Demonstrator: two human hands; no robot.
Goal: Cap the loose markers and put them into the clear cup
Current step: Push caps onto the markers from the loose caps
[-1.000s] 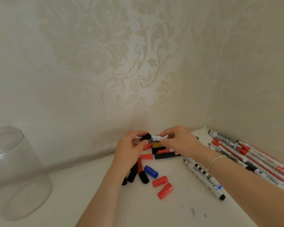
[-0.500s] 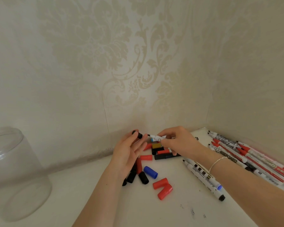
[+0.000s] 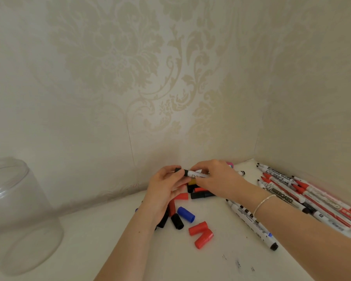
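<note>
Head view, looking down at a pale tabletop pushed into a wallpapered corner: both hands meet just above a scatter of loose caps. The right hand pinches the white barrel of a marker and holds it level, tip end pointing left; the left hand curls its fingertips round a black cap sitting at that tip end — the two-handed hold lets one hand steady the barrel while the other presses the cap along its axis. Whether the cap is fully seated cannot be told from here. Below the hands lie spare caps, kept close so a matching colour is within reach: a blue cap, a black one, and two red caps touching each other. To the right, well apart from the cap pile, uncapped markers lie roughly parallel near the side wall, with two more just under the right forearm, which wears a thin bracelet. The clear cup stands upright at the far left, well away from the hands, and appears to hold nothing yet — so the job looks barely begun, with capping in hand and the carry across to the cup to follow.
</note>
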